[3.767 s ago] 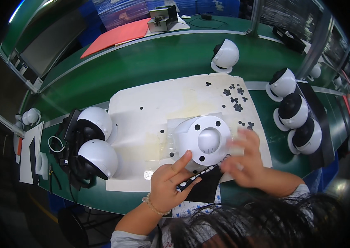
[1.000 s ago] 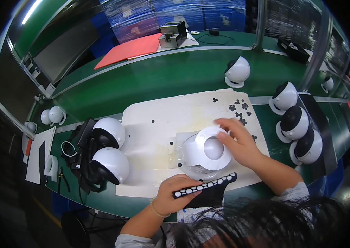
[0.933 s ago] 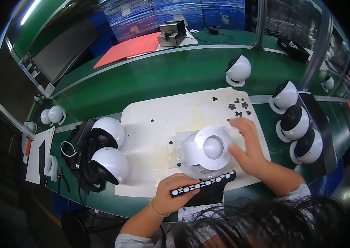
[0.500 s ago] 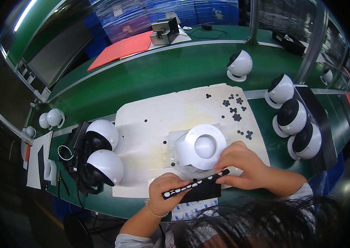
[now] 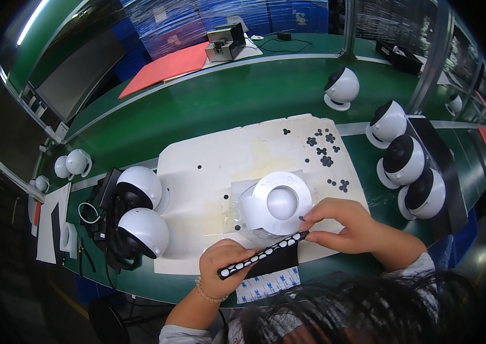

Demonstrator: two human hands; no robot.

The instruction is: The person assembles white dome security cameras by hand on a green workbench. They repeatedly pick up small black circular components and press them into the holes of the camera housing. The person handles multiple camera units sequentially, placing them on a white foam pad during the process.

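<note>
My left hand (image 5: 220, 259) is closed around one end of a black strip (image 5: 266, 254) with a row of white round spots. At the strip's other end, my right hand (image 5: 343, 225) pinches a small black round pad (image 5: 302, 218) between its fingertips, its thumb beside the strip. Just beyond lies a white device (image 5: 248, 209) with its ring-shaped base (image 5: 297, 195) facing up, resting on clear plastic film. Below the strip are a black sheet (image 5: 274, 261) and a white sheet with blue print (image 5: 268, 285).
Loose black pads (image 5: 326, 161) lie in clusters on the cream board (image 5: 197, 223). Two white ball-shaped devices (image 5: 145, 232) stand left beside black cables (image 5: 111, 246); several more (image 5: 404, 153) stand right. Another (image 5: 343, 86) sits on the green belt (image 5: 225, 92). Pliers (image 5: 87, 255) lie far left.
The strip has turned so its white spots show more. A small black pad now shows at my right fingertips, by the ring base. The device on the green belt has shifted right.
</note>
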